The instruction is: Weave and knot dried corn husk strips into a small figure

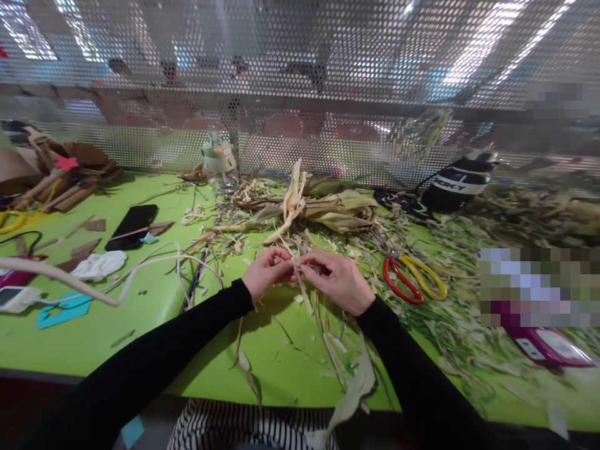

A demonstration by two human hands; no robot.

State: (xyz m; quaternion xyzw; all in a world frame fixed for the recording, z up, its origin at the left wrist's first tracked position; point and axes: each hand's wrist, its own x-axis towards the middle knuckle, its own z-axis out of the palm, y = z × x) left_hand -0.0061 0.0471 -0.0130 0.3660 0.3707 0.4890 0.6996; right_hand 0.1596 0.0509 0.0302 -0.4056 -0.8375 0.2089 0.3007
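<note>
In the middle of the green table, my left hand (269,272) and my right hand (338,279) meet with fingertips pinched together. Between them is a narrow strip of dried corn husk (304,292), its lower end sticking out below the fingers. Just beyond my hands lies a bundle of dried corn husks (344,212), with a pale folded husk (293,200) standing up at its centre. A long loose husk (354,390) hangs over the table's front edge below my right hand. The exact grip of the fingertips is partly hidden.
Scissors with red and yellow handles (415,278) lie right of my hands among husk scraps. Farther left are a black phone (134,226), a white cable (154,257) and a crumpled tissue (99,265). A clear bottle (221,164) stands near the perforated metal screen (300,81).
</note>
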